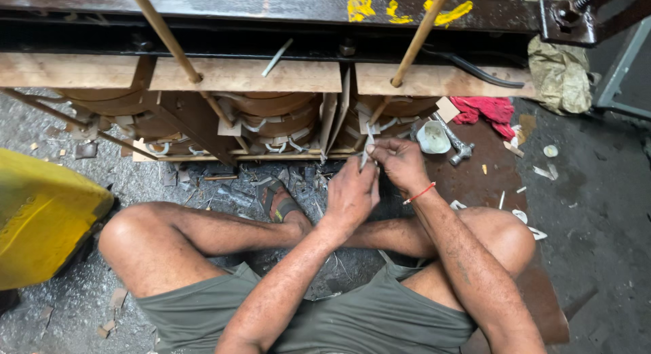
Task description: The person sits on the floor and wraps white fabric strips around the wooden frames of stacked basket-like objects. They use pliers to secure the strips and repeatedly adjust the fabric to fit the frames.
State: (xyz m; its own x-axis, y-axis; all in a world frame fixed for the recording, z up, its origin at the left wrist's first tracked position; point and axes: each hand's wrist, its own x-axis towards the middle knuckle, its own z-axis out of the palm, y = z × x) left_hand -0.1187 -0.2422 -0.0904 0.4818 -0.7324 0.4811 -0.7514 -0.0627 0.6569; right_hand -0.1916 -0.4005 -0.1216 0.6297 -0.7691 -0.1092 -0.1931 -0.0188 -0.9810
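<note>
Person sits cross-legged on the floor (597, 211), both hands up in front of the brown wound coils (274, 120). Left hand (350, 193) and right hand (401, 163) meet at a thin pale strip (367, 148), fingers of both pinching it between them, just near the coils. Hammer (453, 142) and white cup (432, 137) lie to the right, red cloth (488, 111) farther right. Yellow object (41, 215) at near left.
</note>
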